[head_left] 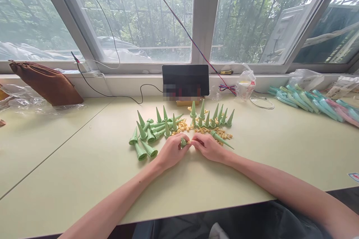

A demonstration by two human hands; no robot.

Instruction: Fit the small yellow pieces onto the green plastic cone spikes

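My left hand (172, 151) is closed around a green plastic watering spike (183, 142), most of it hidden by the fingers. A small yellow plastic piece (189, 142) shows at its end, between the two hands. My right hand (209, 146) has its fingertips pinched together right beside that piece; whether they grip it I cannot tell. Several more green spikes lie on their sides (151, 151) to the left of my left hand. Others stand point up (202, 110) behind the hands. A scattered heap of yellow pieces (224, 134) lies behind my right hand, near a lying spike (223, 141).
A dark tablet (185, 78) stands against the window ledge. A brown drawstring bag (57, 86) leans at the left. Bundles of coloured plastic pieces (311, 101) lie at the right, and a clear bag with a cup (246, 84) stands near a coiled cable (262, 103).
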